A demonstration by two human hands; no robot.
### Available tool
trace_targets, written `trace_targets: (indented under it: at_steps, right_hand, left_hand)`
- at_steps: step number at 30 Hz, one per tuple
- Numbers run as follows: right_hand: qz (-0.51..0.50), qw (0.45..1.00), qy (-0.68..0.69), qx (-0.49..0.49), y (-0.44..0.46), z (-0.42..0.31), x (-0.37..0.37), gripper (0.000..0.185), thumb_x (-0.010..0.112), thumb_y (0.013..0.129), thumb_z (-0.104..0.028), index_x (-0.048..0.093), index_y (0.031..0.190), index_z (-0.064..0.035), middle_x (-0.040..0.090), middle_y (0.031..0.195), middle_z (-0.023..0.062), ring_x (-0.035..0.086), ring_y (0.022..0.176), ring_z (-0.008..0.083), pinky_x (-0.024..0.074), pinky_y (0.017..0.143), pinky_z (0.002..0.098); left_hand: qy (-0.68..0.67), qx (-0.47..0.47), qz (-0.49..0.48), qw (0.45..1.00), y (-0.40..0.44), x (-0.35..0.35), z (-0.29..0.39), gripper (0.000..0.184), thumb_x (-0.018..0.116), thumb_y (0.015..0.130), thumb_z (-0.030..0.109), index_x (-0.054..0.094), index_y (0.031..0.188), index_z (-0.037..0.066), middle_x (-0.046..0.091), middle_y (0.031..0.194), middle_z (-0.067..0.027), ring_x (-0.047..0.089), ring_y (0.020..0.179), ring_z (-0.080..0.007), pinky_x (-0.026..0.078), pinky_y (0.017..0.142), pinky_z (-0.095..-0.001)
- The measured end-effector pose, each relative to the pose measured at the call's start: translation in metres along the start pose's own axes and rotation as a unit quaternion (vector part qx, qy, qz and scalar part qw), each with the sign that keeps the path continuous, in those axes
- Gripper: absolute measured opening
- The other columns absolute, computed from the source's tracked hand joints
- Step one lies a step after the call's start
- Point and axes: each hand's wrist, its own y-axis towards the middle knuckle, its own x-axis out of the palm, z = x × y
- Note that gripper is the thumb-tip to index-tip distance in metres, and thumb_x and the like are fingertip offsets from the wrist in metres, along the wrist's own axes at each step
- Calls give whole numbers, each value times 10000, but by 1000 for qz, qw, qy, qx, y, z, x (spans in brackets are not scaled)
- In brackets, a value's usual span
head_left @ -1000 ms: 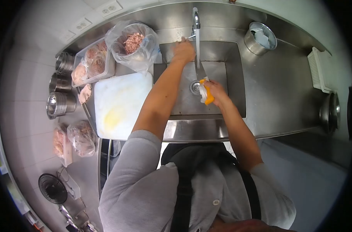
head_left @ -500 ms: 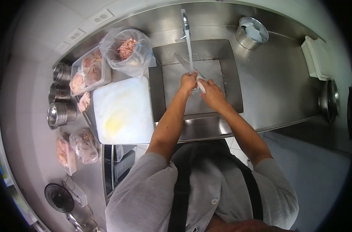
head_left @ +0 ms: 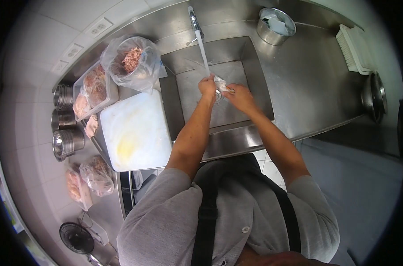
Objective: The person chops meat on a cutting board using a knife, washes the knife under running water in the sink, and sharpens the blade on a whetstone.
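A crumpled white cloth (head_left: 221, 84) is stretched between my two hands over the steel sink (head_left: 260, 84). My left hand (head_left: 207, 85) is closed on the cloth's left end, just under the running water. My right hand (head_left: 240, 97) closes on its right end, where a small brownish edge shows by the fingers. I cannot tell whether that edge is a knife handle. No knife blade is visible; the cloth and fingers may hide it. From the faucet (head_left: 193, 20), a stream of water falls beside my left hand.
Left of the sink lies a white cutting board (head_left: 137, 128) with a yellow stain. Behind it stand a bag-lined container (head_left: 108, 53) of chopped meat and a plastic tub (head_left: 114, 95) of meat. A steel pot (head_left: 268, 35) and a white basket (head_left: 350, 48) are on the right.
The knife blade that pointed up-left from my left hand is out of sight. The white cloth now spans both hands, more spread out. The view has shifted slightly.
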Motion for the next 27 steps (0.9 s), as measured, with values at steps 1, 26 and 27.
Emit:
trace_targets:
  at_steps: [1,26,27]
  right_hand:
    - [19,1000,1,-6,5,0,6,555,767,942,-424,685,1343,-49,706,1195,222,674,1139,407,533,978,481]
    - [328,910,-246,56,-30,138,-168,477,708,982,-296,664,1334,23,687,1267,283,647,1210,417,508,1044,477]
    - [362,880,-298,74,-28,124,-170,526,724,980,-337,658,1347,34,675,1292,294,634,1237,426,497,1069,480]
  left_hand:
    - [13,-6,7,1000,4,-5,-1,228,716,996,147,639,830,12,591,744,-56,542,610,-173,428,548,-363]
    - [-25,28,-5,999,39,-8,-30,261,733,988,163,657,911,-74,687,774,-159,614,690,-225,507,682,-391]
    - [-48,52,-16,997,42,-7,-38,259,732,990,161,660,934,-82,692,779,-160,617,694,-222,511,690,-389]
